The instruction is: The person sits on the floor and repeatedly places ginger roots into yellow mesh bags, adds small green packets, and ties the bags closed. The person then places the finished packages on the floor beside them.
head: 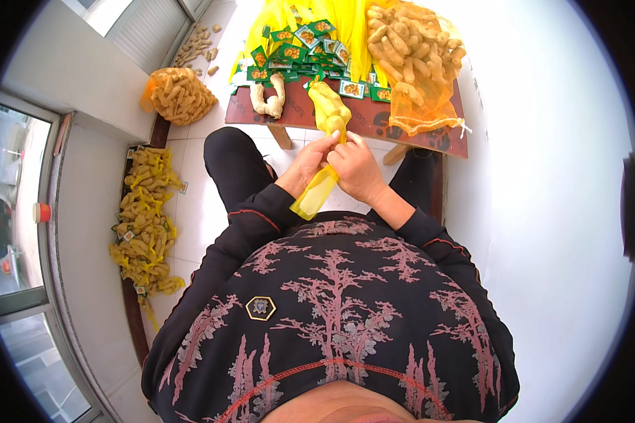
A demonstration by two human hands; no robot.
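A yellow mesh bag (329, 108) filled with ginger root lies over the near edge of a low red-brown table (301, 113). My left hand (313, 158) and my right hand (353, 165) both grip its gathered neck just past the ginger. The bag's loose, flat yellow end hangs below my fingers toward my lap. To the left on the tabletop rests a bare, forked piece of ginger (269, 98). My fingertips partly hide where the neck is pinched.
Yellow mesh bags with green printed labels (296, 50) pile at the table's back. An orange mesh sack of ginger (415, 58) stands on the right. Another full orange sack (182, 95), loose ginger (197, 47) and several packed yellow bags (147, 211) lie on the floor at left.
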